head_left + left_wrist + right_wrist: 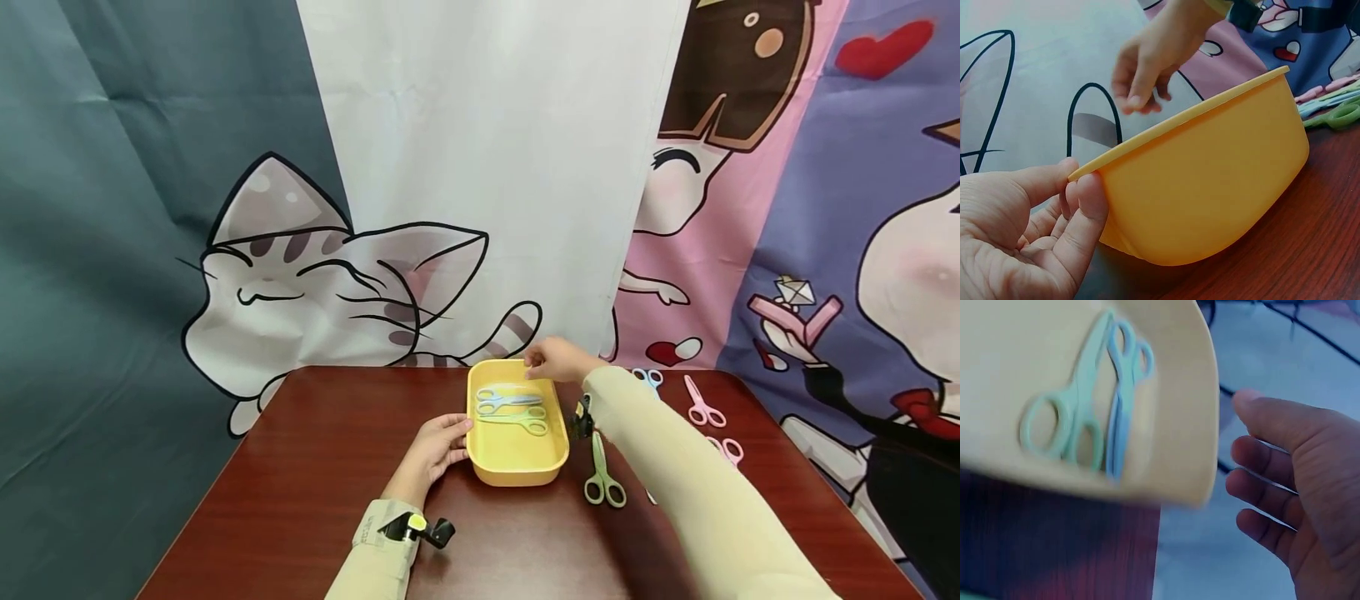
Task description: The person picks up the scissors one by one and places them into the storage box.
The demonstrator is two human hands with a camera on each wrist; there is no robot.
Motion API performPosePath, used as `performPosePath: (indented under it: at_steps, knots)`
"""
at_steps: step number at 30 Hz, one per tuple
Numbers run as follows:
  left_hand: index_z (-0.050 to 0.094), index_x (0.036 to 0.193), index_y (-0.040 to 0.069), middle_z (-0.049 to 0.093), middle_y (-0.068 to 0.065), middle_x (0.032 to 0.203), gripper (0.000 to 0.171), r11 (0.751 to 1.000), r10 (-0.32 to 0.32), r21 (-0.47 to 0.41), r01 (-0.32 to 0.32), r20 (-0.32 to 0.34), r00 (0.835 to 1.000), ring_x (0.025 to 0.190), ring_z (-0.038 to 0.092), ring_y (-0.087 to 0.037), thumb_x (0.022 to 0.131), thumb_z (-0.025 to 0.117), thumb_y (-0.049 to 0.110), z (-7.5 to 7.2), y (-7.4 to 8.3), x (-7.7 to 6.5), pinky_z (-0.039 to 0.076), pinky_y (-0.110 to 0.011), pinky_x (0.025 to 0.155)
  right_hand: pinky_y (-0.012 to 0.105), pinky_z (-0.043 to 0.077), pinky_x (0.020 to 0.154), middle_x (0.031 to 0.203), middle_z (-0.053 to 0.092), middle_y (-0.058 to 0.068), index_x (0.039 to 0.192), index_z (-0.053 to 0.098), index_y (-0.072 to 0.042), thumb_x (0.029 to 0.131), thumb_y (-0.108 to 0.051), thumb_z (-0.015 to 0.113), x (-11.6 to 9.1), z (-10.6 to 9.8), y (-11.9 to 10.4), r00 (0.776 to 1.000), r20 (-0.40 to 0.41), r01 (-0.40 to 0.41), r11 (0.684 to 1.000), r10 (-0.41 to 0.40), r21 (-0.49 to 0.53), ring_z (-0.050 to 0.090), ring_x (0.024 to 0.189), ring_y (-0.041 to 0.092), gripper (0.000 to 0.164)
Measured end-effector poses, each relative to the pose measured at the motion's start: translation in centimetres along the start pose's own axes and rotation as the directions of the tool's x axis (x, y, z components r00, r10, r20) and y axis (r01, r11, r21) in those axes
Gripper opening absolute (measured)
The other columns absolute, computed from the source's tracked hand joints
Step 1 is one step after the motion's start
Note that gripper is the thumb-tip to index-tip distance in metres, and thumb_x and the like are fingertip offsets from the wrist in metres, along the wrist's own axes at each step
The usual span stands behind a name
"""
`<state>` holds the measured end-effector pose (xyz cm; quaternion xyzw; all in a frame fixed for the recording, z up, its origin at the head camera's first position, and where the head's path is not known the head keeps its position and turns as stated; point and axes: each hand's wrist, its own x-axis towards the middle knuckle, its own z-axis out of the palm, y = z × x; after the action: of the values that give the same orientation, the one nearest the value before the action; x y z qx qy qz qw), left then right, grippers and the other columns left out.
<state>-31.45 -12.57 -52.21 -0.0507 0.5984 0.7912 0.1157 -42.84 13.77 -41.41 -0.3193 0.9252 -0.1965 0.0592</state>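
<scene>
A yellow plastic tray (517, 463) stands on the table with blue scissors (491, 402) and light green scissors (534, 422) lying in it. My left hand (438, 446) pinches the tray's left rim between thumb and fingers, as the left wrist view also shows. Over the far right corner of the tray hovers my right hand (558, 360), fingers loosely bent. In the right wrist view that hand (1316, 481) holds nothing, and its fingertips are apart from the tray wall. Both pairs of scissors in the tray look closed.
Right of the tray lie green scissors (602, 479), blue scissors (648, 379), pink scissors (702, 404) and more pink scissors (729, 451), some partly behind my right sleeve (675, 442). The brown table (352, 433) ends at a cartoon-printed curtain (487, 167).
</scene>
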Motion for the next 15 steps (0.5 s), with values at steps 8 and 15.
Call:
performPosePath:
  at_steps: [8,15]
  knots:
    - [0.053,0.128,-0.011,0.065,-0.006,0.085,0.034,1.000,-0.008,-0.031,0.008,0.010,1.000,0.067,0.061,-0.010,0.102,0.061,0.010,-0.1,0.0,-0.1,0.058,-0.024,0.059,0.036,0.050,0.071,0.077,0.064,-0.002,0.084,0.065,-0.012,0.090,-0.014,0.072,-3.5,-1.5,4.9,0.984,-0.151,-0.095,0.995,0.096,0.010,0.058,0.073,0.015,0.010]
    - [0.055,0.124,-0.009,0.065,-0.007,0.084,0.031,0.999,-0.007,-0.048,0.007,0.013,1.000,0.065,0.062,-0.010,0.100,0.064,0.010,0.0,-0.3,0.0,0.058,-0.025,0.059,0.038,0.048,0.073,0.081,0.063,0.003,0.088,0.066,-0.010,0.093,-0.015,0.070,-6.2,-1.5,7.2,0.937,-0.207,-0.283,0.959,0.283,0.029,0.056,0.077,0.021,0.008]
